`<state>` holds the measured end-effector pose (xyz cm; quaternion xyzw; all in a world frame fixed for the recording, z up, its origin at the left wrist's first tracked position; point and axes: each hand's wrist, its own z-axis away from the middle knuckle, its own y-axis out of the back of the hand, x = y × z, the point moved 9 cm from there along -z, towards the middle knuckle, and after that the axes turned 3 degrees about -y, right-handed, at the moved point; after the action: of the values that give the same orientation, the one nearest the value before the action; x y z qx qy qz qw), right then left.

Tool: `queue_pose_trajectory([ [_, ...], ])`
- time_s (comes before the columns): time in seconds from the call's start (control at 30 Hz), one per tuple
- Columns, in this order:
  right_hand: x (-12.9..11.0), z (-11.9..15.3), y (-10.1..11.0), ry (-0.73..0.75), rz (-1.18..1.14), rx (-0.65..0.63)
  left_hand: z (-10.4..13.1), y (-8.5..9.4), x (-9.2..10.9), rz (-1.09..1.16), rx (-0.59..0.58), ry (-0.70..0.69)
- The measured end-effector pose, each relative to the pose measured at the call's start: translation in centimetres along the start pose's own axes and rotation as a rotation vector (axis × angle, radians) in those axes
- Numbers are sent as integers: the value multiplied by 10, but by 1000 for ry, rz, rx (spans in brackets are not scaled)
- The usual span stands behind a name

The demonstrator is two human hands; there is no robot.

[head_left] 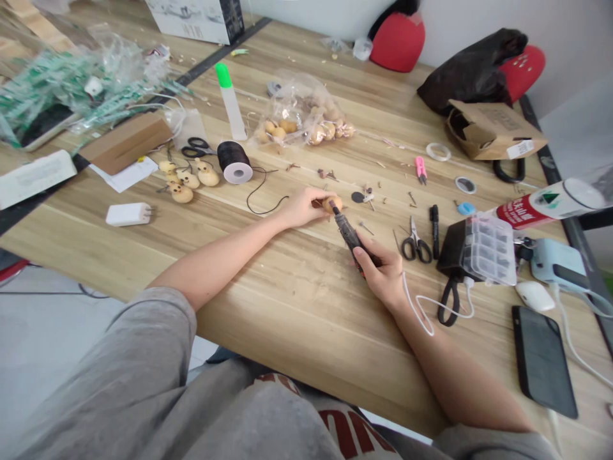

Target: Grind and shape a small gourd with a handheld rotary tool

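Over the middle of the table, my left hand [307,207] pinches a small tan gourd-like piece [332,204] between its fingers. My right hand [380,267] is wrapped round a dark rotary tool [348,235], whose tip meets the piece or lies just in front of it; I cannot tell which. A white cable [426,313] runs near my right wrist. Just beyond the hands lie small bits and a grey disc [357,197]. To the left, several little gourd figures with dot eyes [184,179] stand beside a spool of black cord [234,162].
Scissors [416,243], a black marker [433,231] and a clear compartment box [492,248] are right of my hand, with a phone [544,360] nearer. A plastic bag of gourds [306,115] lies behind. Pink snips [420,170] and a glue bottle [230,102] are farther off.
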<state>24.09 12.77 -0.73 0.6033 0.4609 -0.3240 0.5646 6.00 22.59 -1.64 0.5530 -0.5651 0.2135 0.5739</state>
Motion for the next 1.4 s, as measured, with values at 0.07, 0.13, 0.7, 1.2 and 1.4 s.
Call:
queue_pose_trajectory([
  [0.07, 5, 0, 3, -52, -26, 27, 0, 0, -2, -10, 12, -3],
  [0.13, 9, -1, 4, -101, -64, 37, -1, 3, -5, -20, 42, 3],
  [0.7, 11, -1, 4, -105, -91, 38, -1, 1, -11, 3, 40, -21],
  [1.2, 8, 0, 3, -85, -69, 28, -1, -2, -6, 70, 15, -27],
  [1.4, 8, 0, 3, -77, -79, 26, -1, -2, -7, 66, 18, -11],
])
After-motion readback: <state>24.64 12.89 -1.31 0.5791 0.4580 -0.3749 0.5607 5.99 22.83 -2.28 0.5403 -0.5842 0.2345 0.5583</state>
